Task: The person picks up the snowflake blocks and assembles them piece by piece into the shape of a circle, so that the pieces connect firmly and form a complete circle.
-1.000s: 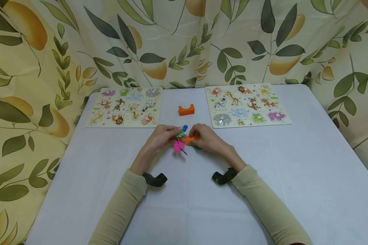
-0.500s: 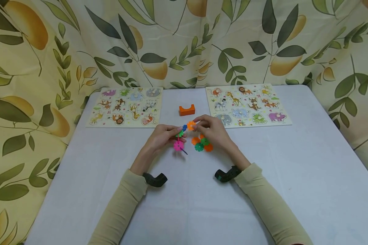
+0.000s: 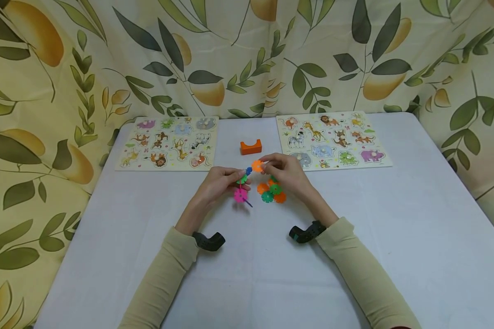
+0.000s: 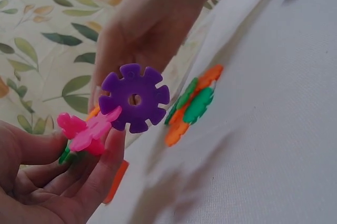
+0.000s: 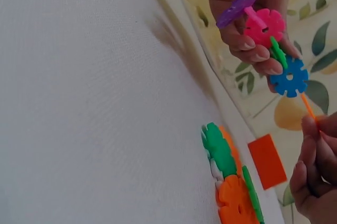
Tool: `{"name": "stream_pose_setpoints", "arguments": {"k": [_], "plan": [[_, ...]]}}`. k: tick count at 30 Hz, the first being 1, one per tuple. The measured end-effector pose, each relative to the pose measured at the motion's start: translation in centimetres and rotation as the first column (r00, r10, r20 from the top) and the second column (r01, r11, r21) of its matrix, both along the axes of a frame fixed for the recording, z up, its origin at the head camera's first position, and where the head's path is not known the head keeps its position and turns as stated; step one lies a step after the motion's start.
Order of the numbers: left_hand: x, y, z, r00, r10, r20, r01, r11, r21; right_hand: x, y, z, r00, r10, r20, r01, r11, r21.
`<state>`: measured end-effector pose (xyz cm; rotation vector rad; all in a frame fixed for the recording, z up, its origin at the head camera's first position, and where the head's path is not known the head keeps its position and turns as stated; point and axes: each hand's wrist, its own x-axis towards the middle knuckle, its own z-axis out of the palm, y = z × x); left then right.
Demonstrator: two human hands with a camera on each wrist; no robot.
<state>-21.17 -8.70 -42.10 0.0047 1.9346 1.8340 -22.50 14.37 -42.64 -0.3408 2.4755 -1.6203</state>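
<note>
My left hand pinches a short chain of slotted plastic flower discs. A purple disc sits at one end, followed by pink discs, a green disc and a blue disc. Between thumb and fingers, my right hand pinches an orange disc. Seen edge-on in the right wrist view, that orange disc is right at the blue disc's rim. Below the right hand, a small pile of green and orange discs lies on the white cloth, partly covered by that hand in the head view.
An orange block with a curved notch stands beyond the hands. Two animal puzzle boards lie at the back, the left board and the right board. Behind the table hangs a leaf-patterned curtain.
My right hand has moved up and slightly right with the orange disc, bringing it near the blue one and uncovering the pile. My left hand stays nearly still with the chain.
</note>
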Motion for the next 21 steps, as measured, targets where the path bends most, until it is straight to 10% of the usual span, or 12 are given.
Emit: {"name": "stream_pose_setpoints", "arguments": {"k": [21], "plan": [[0.53,0.82,-0.51,0.999,0.001,-0.050,-0.002,0.999,-0.032,-0.44,0.98,0.10,0.990,0.129,0.054,-0.129,0.992,-0.007]]}}
